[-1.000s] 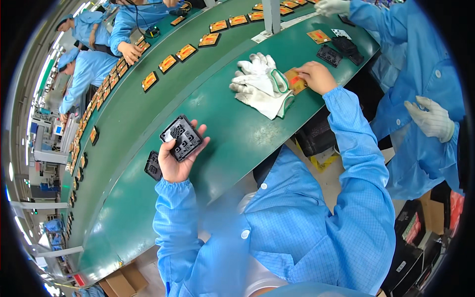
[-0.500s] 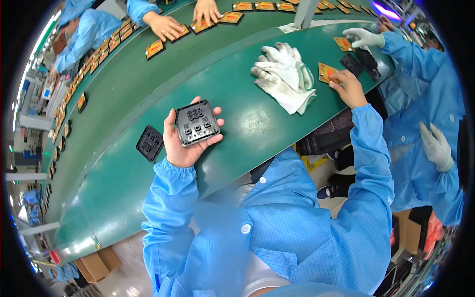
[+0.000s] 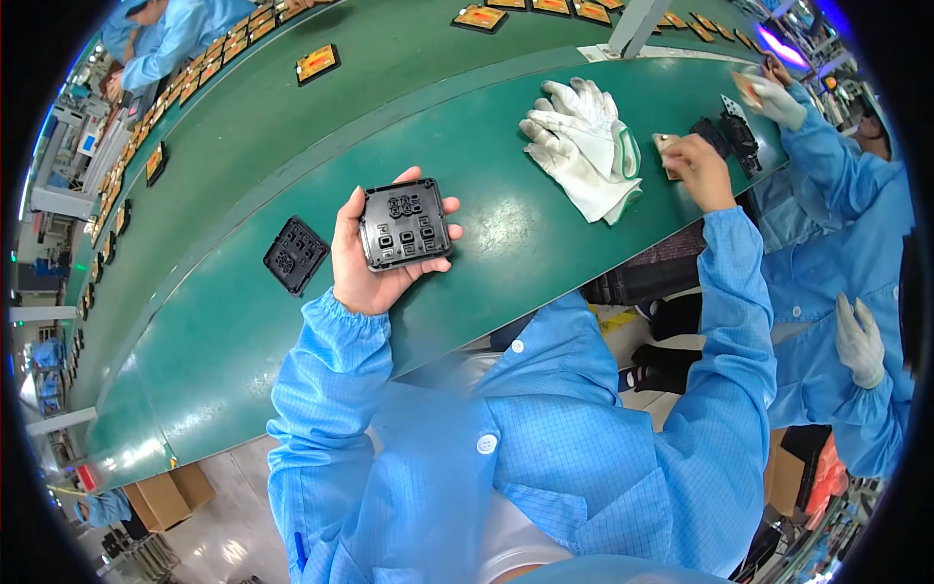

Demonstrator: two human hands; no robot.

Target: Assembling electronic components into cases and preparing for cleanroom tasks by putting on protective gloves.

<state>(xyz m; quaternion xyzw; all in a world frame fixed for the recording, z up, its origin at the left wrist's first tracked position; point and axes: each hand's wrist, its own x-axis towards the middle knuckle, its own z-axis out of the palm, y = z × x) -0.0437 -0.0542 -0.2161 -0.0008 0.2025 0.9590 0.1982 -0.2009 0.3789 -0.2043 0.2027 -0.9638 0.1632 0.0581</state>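
My left hand point(image 3: 368, 261) is wrapped round a black square plastic housing point(image 3: 407, 224), its moulded inner side facing up. A similar black housing point(image 3: 296, 255) lies on the green bench, left of that hand. At the right, my right hand point(image 3: 700, 170) pinches a small tan circuit board point(image 3: 667, 154) by its edge, tilted up over the bench. Beyond it are a black housing point(image 3: 710, 136) and a black part point(image 3: 739, 144) near the co-worker. White work gloves point(image 3: 584, 151) lie in a pile between my hands.
A co-worker's gloved hand point(image 3: 778, 102) holds another board at the far right; the other gloved hand point(image 3: 860, 341) hangs lower. Rows of orange boards in black housings point(image 3: 318, 64) sit on the green belt point(image 3: 243, 146). A metal post point(image 3: 637, 27) stands at the bench's back edge.
My right hand has tilted its board up. My left hand has moved slightly right and up with the housing. The co-worker has picked up a board, and the hands across the belt have mostly left view.
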